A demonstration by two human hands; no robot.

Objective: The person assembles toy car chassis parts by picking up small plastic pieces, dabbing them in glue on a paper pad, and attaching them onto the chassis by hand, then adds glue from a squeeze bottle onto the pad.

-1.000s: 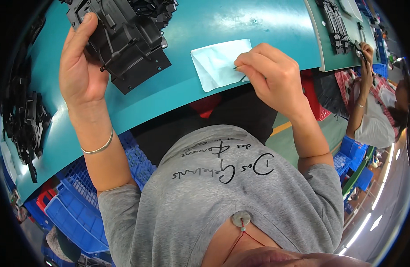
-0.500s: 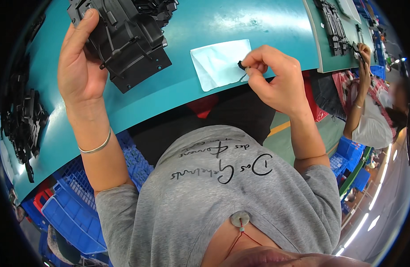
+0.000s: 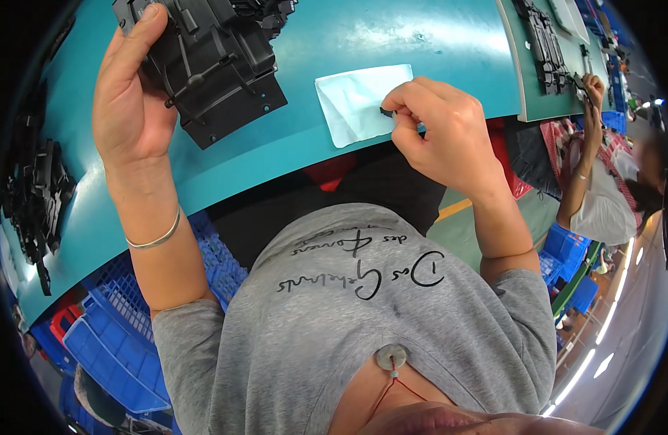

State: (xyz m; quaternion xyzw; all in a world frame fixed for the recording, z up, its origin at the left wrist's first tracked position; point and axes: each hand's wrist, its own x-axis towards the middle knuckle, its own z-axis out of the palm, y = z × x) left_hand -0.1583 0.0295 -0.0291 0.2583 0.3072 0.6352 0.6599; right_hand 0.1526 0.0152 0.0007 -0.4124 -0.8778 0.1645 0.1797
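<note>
My left hand (image 3: 136,109) grips a large black plastic housing (image 3: 229,65) along its left side, thumb on top, fingers hidden beneath. The housing has ribs, a slim rod across it and a flat plate with small holes at its near end. My right hand (image 3: 439,119) pinches a small black part (image 3: 386,112) between thumb and fingertips; most of the part is hidden, so its kind does not show. That hand is over the right edge of a pale, creased sheet (image 3: 348,101), which lies on the green tabletop (image 3: 298,138).
More black plastic parts (image 3: 40,188) are piled at the table's left end, others (image 3: 276,14) beyond the housing. Blue crates (image 3: 117,348) stand below left. At right, a co-worker's hand (image 3: 593,87) holds a black part by a second table carrying black assemblies (image 3: 543,47).
My right hand has shifted slightly left with the small part, and its fingers have curled closer together. The housing in my left hand has moved a little to the right.
</note>
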